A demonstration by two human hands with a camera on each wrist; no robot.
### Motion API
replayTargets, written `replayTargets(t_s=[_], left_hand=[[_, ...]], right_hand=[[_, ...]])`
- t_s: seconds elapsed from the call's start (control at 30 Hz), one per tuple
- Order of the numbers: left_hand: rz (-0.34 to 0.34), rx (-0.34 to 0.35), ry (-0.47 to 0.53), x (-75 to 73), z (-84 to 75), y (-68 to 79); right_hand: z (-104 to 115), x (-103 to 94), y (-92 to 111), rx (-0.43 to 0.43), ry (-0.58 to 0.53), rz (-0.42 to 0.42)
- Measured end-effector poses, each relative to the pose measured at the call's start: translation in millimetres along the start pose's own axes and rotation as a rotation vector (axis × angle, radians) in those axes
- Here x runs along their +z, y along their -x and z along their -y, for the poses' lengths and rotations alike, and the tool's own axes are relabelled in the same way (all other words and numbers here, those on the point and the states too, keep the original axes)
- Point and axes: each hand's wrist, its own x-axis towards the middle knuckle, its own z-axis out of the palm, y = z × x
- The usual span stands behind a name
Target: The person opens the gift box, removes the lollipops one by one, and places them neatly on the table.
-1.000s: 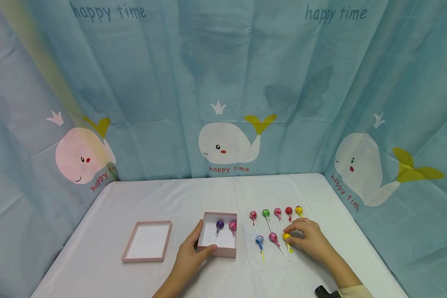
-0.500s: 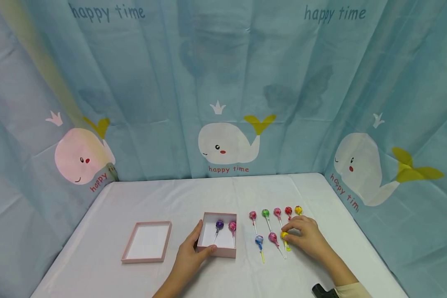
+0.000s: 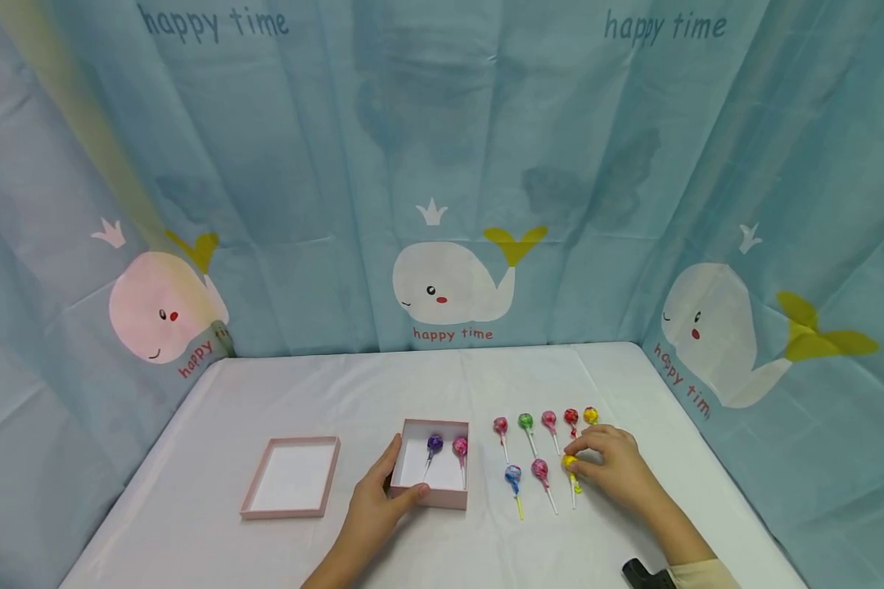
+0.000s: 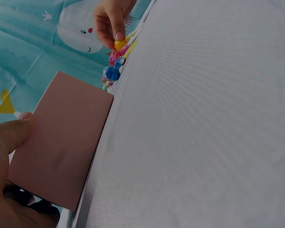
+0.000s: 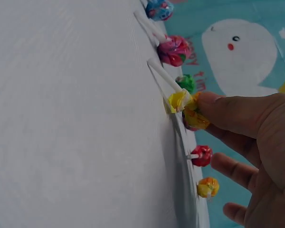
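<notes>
My left hand (image 3: 376, 499) grips the near left side of an open pink box (image 3: 430, 497), thumb on its front wall. Inside it lie a purple lollipop (image 3: 435, 443) and a pink lollipop (image 3: 460, 447) against the right wall. Off to the right, my right hand (image 3: 615, 470) pinches the head of a yellow lollipop (image 5: 195, 114) between thumb and fingers; its white stick points back towards me. Directly left of it are another pink lollipop (image 3: 540, 469) and a blue lollipop (image 3: 513, 474) with a yellow stick.
A shallow pink lid (image 3: 292, 515) lies left of the box, inner side up. Behind the near row of lollipops runs a back row, with a green lollipop (image 3: 526, 421), a red one (image 3: 571, 415) and a yellow one (image 3: 591, 415) among them. A whale-print curtain (image 3: 302, 204) surrounds the white table.
The yellow lollipop in my right hand shifted slightly left, then back right and a little away from me. The neighbouring pink lollipop's stick swung slightly left. My left hand and the box stayed put.
</notes>
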Motion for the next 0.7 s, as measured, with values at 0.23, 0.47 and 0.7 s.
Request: replayTargets(t_s=[0.23,0.47,0.7], left_hand=[[-0.001,-0.007,0.007,0.4,-1.4,1.5],[-0.001,-0.006,0.01,0.5,-1.0,1.1],[-0.005,-0.018,0.029,0.0,-2.9,0.3]], right_hand=[[-4.3,-1.3,0.2,0.052,-0.025,0.075],[-7.0,-0.4,0.0,0.072,-0.041,0.1],[-8.7,-0.6,-1.2,0.057,-0.034,0.103]])
